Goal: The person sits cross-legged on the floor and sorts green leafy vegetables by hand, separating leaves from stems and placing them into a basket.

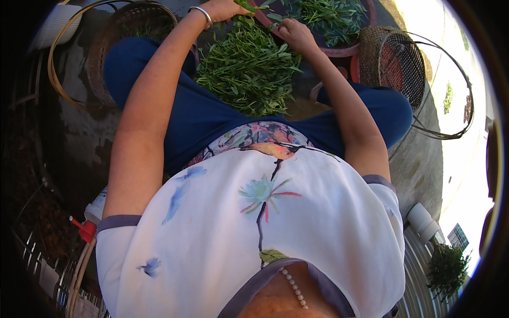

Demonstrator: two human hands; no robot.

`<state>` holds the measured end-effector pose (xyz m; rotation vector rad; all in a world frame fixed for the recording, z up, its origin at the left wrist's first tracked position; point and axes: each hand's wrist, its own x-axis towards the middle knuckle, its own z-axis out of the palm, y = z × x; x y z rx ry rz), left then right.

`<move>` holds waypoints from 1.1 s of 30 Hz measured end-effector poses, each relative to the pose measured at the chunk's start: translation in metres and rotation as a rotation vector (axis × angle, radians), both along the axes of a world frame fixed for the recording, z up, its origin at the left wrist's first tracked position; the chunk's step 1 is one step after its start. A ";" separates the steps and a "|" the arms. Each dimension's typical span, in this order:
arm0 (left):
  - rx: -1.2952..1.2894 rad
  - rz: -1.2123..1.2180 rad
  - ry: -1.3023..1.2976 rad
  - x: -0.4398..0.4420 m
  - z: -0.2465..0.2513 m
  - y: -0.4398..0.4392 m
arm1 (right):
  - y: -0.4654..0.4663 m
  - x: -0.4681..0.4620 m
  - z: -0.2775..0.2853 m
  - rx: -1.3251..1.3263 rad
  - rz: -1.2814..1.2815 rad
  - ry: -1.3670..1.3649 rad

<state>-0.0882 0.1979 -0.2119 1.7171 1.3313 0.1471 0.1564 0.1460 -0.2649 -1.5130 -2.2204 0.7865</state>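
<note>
At the top of the head view, my left hand holds a leafy green sprig; a silver bangle circles that wrist. My right hand is to its right, fingers curled, over the near rim of a pinkish-red basin. Bits of leaf show at its fingertips, but whether they are gripped is unclear. Between my knees lies a large heap of leafy green stems, just below both hands. More cut greens fill part of the basin.
A woven basket with a hoop handle stands by my left knee, some greens inside. By my right knee a second woven basket lies tipped, its thin handle reaching over the concrete floor. A white container and a leafy bunch are behind at right.
</note>
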 end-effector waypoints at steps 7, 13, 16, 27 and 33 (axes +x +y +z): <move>-0.095 0.128 -0.073 0.010 0.045 -0.014 | -0.038 -0.029 -0.019 0.063 0.496 -0.281; 0.052 0.059 -0.136 0.004 0.020 -0.005 | -0.050 -0.024 -0.033 0.103 0.497 -0.307; 0.004 0.063 -0.166 0.000 0.017 -0.006 | -0.035 -0.025 -0.006 0.007 0.510 -0.339; 0.184 -0.172 0.098 -0.010 -0.038 0.001 | -0.001 0.009 0.031 -0.261 0.500 -0.194; 0.313 -0.288 0.222 -0.021 -0.055 0.003 | 0.011 0.013 0.058 -0.361 0.404 -0.041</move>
